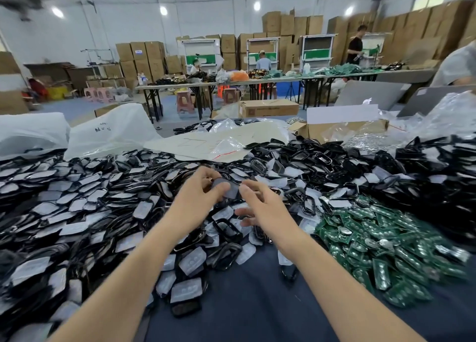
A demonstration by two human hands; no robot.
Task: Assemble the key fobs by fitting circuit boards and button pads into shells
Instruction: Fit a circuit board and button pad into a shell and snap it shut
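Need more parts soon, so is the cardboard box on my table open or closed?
Open: the cardboard box has a white flap standing up and clear plastic showing inside.

Dark grey oval flat piece (230, 190), centre: partly covered by gripping left hand (199, 189); shell or pad unclear. Right hand (260, 205) fingertips (244, 187) blurred, contact with piece unclear. Heap of black plastic shells and translucent button pads (51, 213) cut off at left edge. Pile of green circuit boards (381, 249) smeared toward right. Handwriting on white plastic bag (110, 133), far left: unreadable. Person in pale sleeve (457, 66), far right: cut off.
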